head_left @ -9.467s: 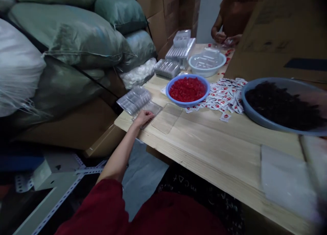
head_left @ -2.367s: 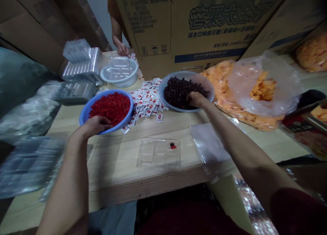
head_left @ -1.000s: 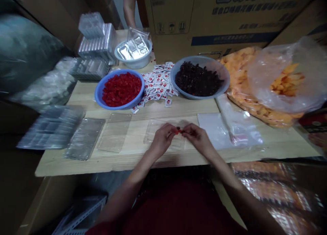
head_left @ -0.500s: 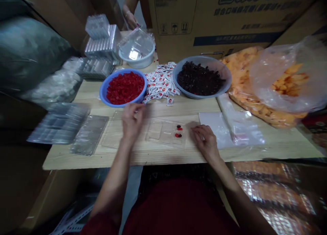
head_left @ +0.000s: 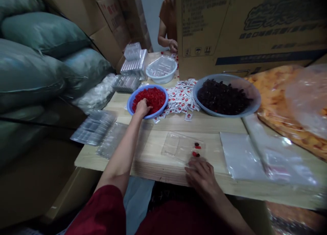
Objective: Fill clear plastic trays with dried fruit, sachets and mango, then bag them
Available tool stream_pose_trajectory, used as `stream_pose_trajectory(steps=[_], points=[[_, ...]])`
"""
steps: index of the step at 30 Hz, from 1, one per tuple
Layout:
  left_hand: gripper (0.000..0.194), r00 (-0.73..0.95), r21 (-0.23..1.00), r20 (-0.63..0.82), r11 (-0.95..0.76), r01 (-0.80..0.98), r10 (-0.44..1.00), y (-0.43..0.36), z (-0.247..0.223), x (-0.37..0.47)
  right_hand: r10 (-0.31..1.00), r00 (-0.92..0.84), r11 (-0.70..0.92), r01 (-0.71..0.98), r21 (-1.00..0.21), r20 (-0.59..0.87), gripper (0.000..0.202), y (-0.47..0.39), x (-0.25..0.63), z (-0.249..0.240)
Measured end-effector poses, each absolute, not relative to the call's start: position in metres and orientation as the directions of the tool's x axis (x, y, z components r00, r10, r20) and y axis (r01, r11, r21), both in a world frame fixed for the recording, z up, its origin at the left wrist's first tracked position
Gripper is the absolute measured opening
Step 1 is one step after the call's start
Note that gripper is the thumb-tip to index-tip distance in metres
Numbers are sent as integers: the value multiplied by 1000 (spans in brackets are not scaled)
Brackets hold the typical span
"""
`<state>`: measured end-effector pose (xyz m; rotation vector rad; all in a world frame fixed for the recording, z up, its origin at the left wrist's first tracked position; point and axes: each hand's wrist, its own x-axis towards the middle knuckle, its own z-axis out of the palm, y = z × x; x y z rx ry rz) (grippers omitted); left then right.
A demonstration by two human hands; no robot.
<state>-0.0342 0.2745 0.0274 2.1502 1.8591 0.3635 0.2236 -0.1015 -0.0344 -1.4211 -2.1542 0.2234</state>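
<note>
My left hand [head_left: 143, 107] reaches into a blue bowl [head_left: 129, 107] heaped with small red pieces [head_left: 156, 98] that look like dried fruit. Its fingers curl down into the heap, hiding the fingertips. In front of me lies a clear plastic tray [head_left: 170, 144]. Two pairs of pieces, each one red and one dark, sit at its right end. By the tray's near right corner, my right hand [head_left: 200, 173] rests with loosely bent fingers apart, nothing seen in it. A larger bowl [head_left: 227, 115] to the right is full of dark dried fruit [head_left: 222, 97].
Small printed sachets [head_left: 181, 97] are heaped between the bowls. Clear trays [head_left: 93, 127] are stacked at left. Plastic bags [head_left: 240, 153] and a bag of orange pieces [head_left: 281, 88] lie at right. Behind stand a pale bowl [head_left: 165, 78], a large carton [head_left: 206, 64] and another person's hand [head_left: 173, 45].
My left hand has moved forward from above the table into the red pieces. My right hand has shifted nearer to the tray's near right corner. The camera view has turned left.
</note>
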Motion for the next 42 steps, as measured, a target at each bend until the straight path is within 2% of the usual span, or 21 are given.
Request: stream_pose_trajectory(steps=[2, 5, 11, 18, 23, 27, 31, 34, 36, 38, 40, 42], points=[[20, 124, 368, 23, -124, 921, 992, 276, 26, -36, 878, -304, 441, 814, -378, 369, 29, -105, 227, -43], [9, 128, 389, 25, -128, 912, 991, 277, 28, -39, 877, -286, 439, 804, -401, 387, 26, -107, 234, -47], [27, 133, 426, 94, -161, 890, 987, 265, 36, -54, 906, -209, 386, 765, -516, 368, 25, -116, 242, -35], [19, 239, 413, 135, -274, 869, 962, 273, 35, -30, 883, -199, 410, 767, -494, 424, 28, -116, 247, -31], [13, 287, 418, 126, -313, 853, 950, 276, 29, -11, 908, -108, 345, 743, -574, 405, 26, -121, 253, -17], [11, 182, 447, 204, -256, 857, 962, 272, 30, -22, 927, 18, 247, 721, -648, 374, 25, -132, 264, -12], [5, 9, 536, 261, -153, 831, 965, 263, 44, -35, 943, 90, 168, 702, -692, 320, 22, -139, 273, -9], [10, -11, 677, 345, -241, 695, 938, 226, 61, -25, 945, 118, 142, 691, -709, 304, 21, -141, 276, -1], [15, 66, 786, 338, -321, 528, 939, 176, 66, -5, 941, 142, 136, 673, -727, 308, 20, -141, 274, 5], [14, 267, 868, 250, -338, 364, 931, 112, 61, 21, 939, 163, 130, 645, -753, 303, 20, -140, 270, 8], [10, 454, 925, 124, -268, 269, 882, 48, 45, 48, 943, 178, 117, 614, -780, 282, 21, -137, 263, 7], [7, 519, 948, 35, -193, 253, 854, -2, 22, 70, 949, 173, 111, 603, -790, 265, 22, -132, 255, 1]])
